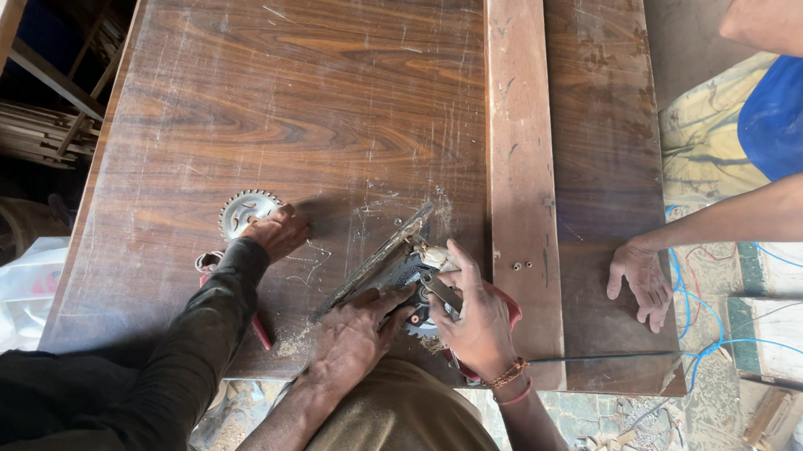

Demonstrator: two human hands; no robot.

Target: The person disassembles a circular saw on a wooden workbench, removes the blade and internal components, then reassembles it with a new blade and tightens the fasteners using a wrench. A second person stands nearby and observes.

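Note:
A circular saw (402, 270) with a toothed blade lies tilted on its side on the dark wood table top (320, 100), near the front edge. My left hand (352, 335) presses on the saw's base plate and guard. My right hand (477, 318), a beaded band on its wrist, grips the saw's body by the red handle (511, 307), with its thumb up beside a flat metal piece at the blade's hub. A loose spare saw blade (244, 210) lies to the left, with another person's hand (276, 231) in a dark sleeve resting on it.
A long reddish plank (518, 153) lies across the table, with two small metal fasteners (520, 266) on it. A second person's bare hand (641, 276) rests flat on the table's right edge. Red-handled pliers (259, 332) lie under the dark sleeve. Blue cables (734, 344) run over the floor at right.

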